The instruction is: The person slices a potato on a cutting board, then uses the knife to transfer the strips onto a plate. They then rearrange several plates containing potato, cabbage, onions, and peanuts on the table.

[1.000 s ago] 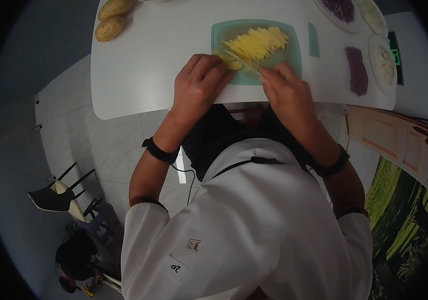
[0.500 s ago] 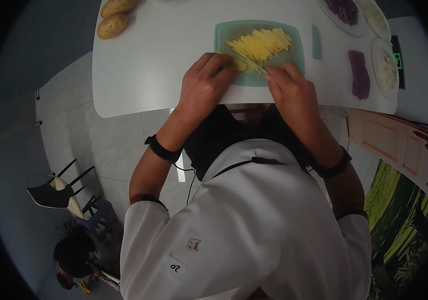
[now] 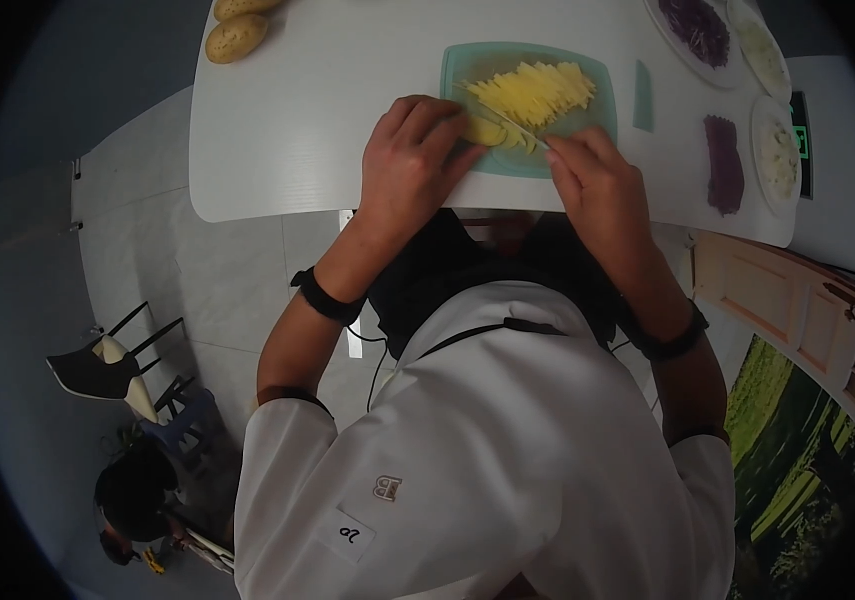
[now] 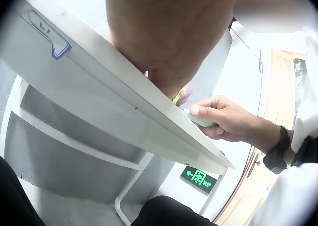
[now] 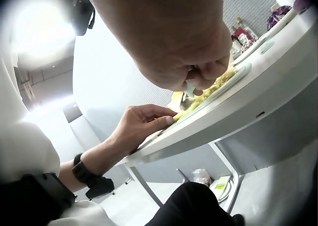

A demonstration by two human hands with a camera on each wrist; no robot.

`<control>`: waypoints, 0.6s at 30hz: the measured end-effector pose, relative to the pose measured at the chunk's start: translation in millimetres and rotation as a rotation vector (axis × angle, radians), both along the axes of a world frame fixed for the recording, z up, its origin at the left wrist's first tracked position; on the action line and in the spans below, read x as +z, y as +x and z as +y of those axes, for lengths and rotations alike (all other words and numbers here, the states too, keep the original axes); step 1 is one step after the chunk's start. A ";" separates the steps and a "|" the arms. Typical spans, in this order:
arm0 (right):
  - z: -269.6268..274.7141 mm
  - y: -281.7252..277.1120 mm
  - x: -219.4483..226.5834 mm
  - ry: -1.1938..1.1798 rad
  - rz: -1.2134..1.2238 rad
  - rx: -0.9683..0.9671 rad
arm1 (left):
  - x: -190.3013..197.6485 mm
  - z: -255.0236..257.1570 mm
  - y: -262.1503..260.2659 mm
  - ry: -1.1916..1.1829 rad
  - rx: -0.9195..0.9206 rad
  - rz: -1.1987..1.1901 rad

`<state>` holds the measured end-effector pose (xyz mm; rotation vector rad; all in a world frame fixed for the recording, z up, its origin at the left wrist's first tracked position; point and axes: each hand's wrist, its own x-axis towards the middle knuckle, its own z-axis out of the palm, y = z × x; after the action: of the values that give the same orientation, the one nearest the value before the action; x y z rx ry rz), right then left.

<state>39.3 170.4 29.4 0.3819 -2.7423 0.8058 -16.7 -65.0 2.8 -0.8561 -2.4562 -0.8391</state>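
Fingers bent, my left hand point(image 3: 413, 150) holds yellow potato slices point(image 3: 488, 131) on the left side of a teal cutting board point(image 3: 456, 72). My right hand point(image 3: 598, 180) grips a knife by its pale green handle point(image 4: 199, 117). Its thin blade point(image 3: 518, 128) slants across the board, just right of the slices. Beyond the blade lies a pile of potato strips point(image 3: 538, 92), with a few loose strips near the edge. In the right wrist view, the left thumb and fingertips are at the potato, close to the blade.
Two whole potatoes point(image 3: 236, 38) lie at the table's far left. Right of the board are a teal blade-shaped strip point(image 3: 644, 96), a purple rectangular piece point(image 3: 724, 165), purple shreds point(image 3: 700, 35) on a plate and pale pieces point(image 3: 778, 150) on another. The table's front edge point(image 3: 298, 212) runs below my wrists.
The head view has shifted, so the board and both hands appear farther right. My hands keep their holds, with the blade still by the slices; more loose potato pieces show beside it.
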 end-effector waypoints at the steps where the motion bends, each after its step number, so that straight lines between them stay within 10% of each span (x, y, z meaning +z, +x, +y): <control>1: 0.5 -0.3 0.4 0.009 0.005 -0.007 | -2.7 0.9 -0.5 0.001 0.007 0.000; 18: -6.7 -0.6 7.2 -0.029 -0.053 0.001 | -2.4 7.4 3.0 0.052 -0.019 0.075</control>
<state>38.6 163.7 36.6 0.3608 -2.7754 0.8675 -13.8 -57.7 0.5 -0.8778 -2.3544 -0.8585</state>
